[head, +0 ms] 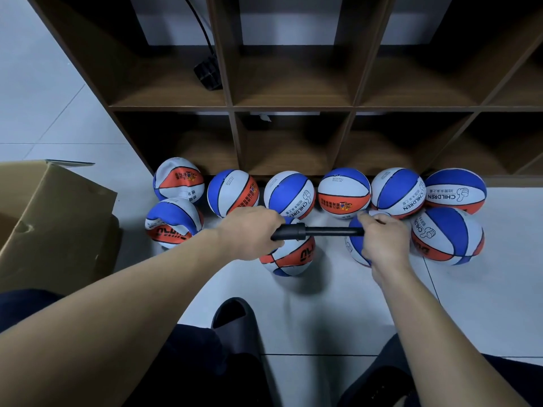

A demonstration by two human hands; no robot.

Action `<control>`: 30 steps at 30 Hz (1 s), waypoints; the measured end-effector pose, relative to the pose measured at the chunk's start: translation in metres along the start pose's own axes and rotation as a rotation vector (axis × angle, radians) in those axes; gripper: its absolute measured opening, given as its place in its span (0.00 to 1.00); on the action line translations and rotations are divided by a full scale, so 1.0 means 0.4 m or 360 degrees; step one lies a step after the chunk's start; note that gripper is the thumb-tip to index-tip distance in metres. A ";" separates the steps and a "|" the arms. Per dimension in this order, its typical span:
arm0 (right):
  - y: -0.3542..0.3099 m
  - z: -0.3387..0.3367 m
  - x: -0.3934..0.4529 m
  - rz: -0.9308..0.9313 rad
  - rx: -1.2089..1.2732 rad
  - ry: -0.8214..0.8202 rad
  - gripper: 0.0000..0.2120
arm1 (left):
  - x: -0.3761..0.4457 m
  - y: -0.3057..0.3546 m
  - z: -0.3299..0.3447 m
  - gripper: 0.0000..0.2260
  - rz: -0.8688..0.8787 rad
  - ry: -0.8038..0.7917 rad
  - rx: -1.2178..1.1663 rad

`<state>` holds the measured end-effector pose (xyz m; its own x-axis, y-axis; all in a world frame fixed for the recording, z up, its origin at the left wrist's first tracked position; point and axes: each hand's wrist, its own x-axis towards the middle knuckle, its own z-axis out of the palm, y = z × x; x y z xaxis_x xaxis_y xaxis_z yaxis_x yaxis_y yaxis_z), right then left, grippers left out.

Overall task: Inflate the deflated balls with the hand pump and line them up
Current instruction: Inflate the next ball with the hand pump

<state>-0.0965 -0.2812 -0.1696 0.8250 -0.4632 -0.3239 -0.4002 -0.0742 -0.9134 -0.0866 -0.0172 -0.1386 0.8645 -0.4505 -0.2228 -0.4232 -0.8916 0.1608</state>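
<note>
Nearest me are my knees and a dark slipper on the tiled floor. Above them my two forearms reach forward to the hand pump, which I hold level, crosswise in front of me. My left hand is wrapped round the thick barrel end, fingers curled fully about it. My right hand is closed round the other end, where the thin rod runs out; I cannot tell whether the needle is already in a valve, because my fingers cover it.

Under my right hand sits a blue and white ball, touching my fingers, and I judge it the one being filled. Under the barrel lies another ball with orange panels, looking a little slack. To do this stroke well, I should keep the pump straight in line with the valve, hold the ball end firm with the right hand, and push evenly with the left, so the needle does not bend or slip out.

Further out, a dented ball lies on the left beside a cardboard box, and a fuller ball on the right. Behind them six balls stand in a row against the foot of the wooden shelf.
</note>
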 end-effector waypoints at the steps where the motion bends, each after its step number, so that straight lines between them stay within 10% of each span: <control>1: 0.003 0.003 0.000 -0.0016 0.0001 0.0029 0.23 | 0.000 0.006 0.003 0.08 0.0000 0.0000 0.0015; 30: 0.003 0.109 -0.105 -0.0213 -0.0298 -0.0312 0.21 | -0.003 0.047 0.012 0.09 0.0104 -0.0015 -0.0026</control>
<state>-0.1144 -0.2231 -0.1679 0.9294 -0.2602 -0.2618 -0.3344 -0.2931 -0.8957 -0.0971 -0.0338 -0.1400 0.8324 -0.5084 -0.2205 -0.4744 -0.8594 0.1908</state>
